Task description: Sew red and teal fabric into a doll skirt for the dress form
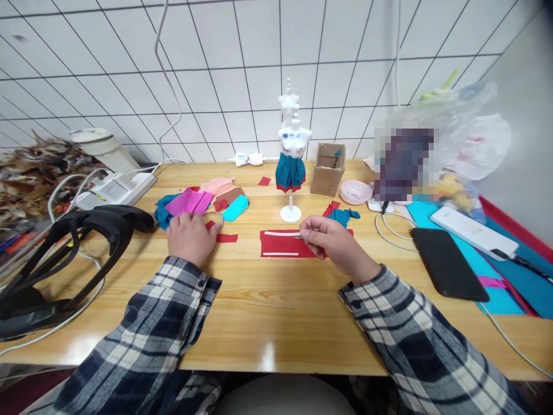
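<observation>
A red fabric piece [280, 245] with two white strips lies flat near the middle of the table. Over its right part, my right hand [330, 242] is pinched on a small thin metal tool [298, 237], whose tip is at the upper strip. My left hand [192, 237] rests at the front of a heap of fabric scraps [190, 200], beside a small red scrap [227, 238]; its fingertips are partly hidden, so what they hold cannot be made out. Behind the red piece stands a white mini mannequin [294, 141] in a teal skirt [290, 172] with red trim.
A cardboard box [327, 173], a pink bowl [356, 192] and teal scraps [344, 217] are right of the mannequin. Farther right lie a black phone [449, 263], a white power bank [474, 232] and cables. A black headset [108, 242] and power strip [116, 190] occupy the left.
</observation>
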A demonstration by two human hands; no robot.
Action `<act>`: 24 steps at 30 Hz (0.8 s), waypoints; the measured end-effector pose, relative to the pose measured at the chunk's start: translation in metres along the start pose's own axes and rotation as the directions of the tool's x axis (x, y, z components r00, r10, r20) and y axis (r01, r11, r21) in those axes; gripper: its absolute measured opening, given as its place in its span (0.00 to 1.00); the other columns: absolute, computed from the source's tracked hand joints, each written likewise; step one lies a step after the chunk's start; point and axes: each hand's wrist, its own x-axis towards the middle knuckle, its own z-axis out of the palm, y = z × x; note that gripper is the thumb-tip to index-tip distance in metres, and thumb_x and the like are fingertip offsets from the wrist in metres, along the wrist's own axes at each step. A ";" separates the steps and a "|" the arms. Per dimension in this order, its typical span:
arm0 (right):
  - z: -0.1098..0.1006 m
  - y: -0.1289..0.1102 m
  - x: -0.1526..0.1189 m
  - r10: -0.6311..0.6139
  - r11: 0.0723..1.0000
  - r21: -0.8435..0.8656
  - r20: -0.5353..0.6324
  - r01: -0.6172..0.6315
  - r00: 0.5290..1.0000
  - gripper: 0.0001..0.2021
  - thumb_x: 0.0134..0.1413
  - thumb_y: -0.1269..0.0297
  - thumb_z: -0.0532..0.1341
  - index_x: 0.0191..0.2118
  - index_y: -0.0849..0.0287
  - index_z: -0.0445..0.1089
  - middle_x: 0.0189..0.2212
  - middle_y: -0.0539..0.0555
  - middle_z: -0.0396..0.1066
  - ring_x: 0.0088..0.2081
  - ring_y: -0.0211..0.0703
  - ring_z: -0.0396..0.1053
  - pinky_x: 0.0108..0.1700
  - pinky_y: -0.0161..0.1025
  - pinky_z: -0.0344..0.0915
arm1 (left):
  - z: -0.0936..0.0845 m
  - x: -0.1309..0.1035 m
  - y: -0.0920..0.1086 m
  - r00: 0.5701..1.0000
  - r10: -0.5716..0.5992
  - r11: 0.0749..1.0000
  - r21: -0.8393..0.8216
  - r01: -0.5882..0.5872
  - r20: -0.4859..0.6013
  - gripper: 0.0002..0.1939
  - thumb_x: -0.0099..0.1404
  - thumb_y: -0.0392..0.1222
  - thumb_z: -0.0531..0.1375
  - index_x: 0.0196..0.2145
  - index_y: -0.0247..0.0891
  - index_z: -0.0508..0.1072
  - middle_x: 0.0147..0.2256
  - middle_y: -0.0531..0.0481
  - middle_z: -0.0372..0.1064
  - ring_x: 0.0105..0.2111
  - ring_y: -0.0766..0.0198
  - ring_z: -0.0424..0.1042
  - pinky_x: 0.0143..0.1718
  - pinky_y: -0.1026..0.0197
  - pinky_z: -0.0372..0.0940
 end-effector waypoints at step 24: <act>0.020 0.003 -0.005 -0.254 0.877 -0.421 0.004 0.232 0.967 0.03 0.54 0.66 0.58 0.30 0.58 0.65 0.23 0.46 0.63 0.25 0.34 0.59 0.28 0.33 0.55 | -0.016 -0.036 0.056 0.882 0.444 0.680 -0.582 -0.446 -0.157 0.26 0.68 0.57 0.54 0.57 0.39 0.65 0.52 0.41 0.67 0.55 0.50 0.63 0.58 0.45 0.53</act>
